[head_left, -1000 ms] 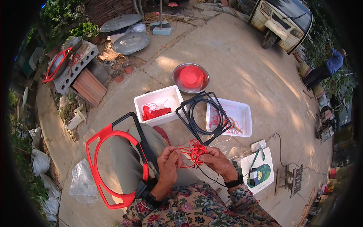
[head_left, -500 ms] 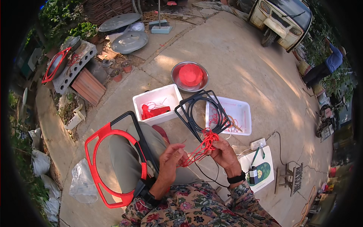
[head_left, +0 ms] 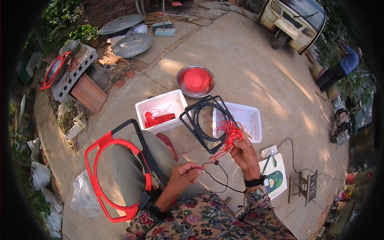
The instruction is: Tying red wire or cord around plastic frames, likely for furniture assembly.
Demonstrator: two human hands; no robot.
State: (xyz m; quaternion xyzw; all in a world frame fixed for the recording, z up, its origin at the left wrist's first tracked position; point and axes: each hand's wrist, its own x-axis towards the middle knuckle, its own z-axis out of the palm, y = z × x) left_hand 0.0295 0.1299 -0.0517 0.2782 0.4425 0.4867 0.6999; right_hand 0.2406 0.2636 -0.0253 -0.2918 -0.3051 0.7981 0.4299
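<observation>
A loose tangle of red cord (head_left: 233, 134) is gripped in my right hand (head_left: 246, 158), its fingers closed around the lower end. From it a few strands run down to my left hand (head_left: 185, 176), whose thumb and fingers pinch the cord. Across my left thigh rests an oval-holed frame (head_left: 94, 160), mostly covered in red, with bare black bars on its upper and right sides. Beyond my right hand lie several bare black frames (head_left: 198, 124) stacked together, partly overlapping a white tray.
A white foam box (head_left: 182, 102) holds red cord. The white tray (head_left: 257, 120) has cord pieces inside. A metal basin (head_left: 213, 82) contains a red bowl-like object (head_left: 197, 79). At right are a power strip (head_left: 269, 151), a white bag (head_left: 281, 168) and a small stand (head_left: 310, 186).
My right hand has moved right and slightly up with the cord tangle, away from my left hand. My left hand is a little lower, and the strands between the hands look straighter.
</observation>
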